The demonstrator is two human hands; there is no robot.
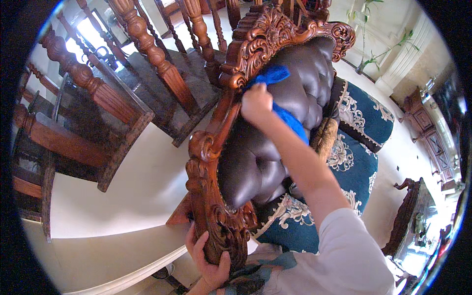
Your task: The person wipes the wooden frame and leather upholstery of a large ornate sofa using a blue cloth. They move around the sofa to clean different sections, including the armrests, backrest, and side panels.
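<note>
My right hand [257, 103] is closed on a blue cloth [274, 75], pressed where the carved wooden frame [224, 121] meets the dark tufted leather backrest [291, 77] of a sofa. Part of the cloth hangs below the wrist over the leather. Lower down, my left hand [210, 260] grips the scroll-carved end of the same frame, its fingers and thumb on either side of the wood. The right palm is hidden from view.
Turned wooden balusters [155, 55] and dark stair treads [125, 73] rise at the left. Patterned teal seat covers [350, 177] and a brown furry object [325, 136] lie right of the backrest. A glass-topped table [420, 221] and a plant [372, 61] stand farther right.
</note>
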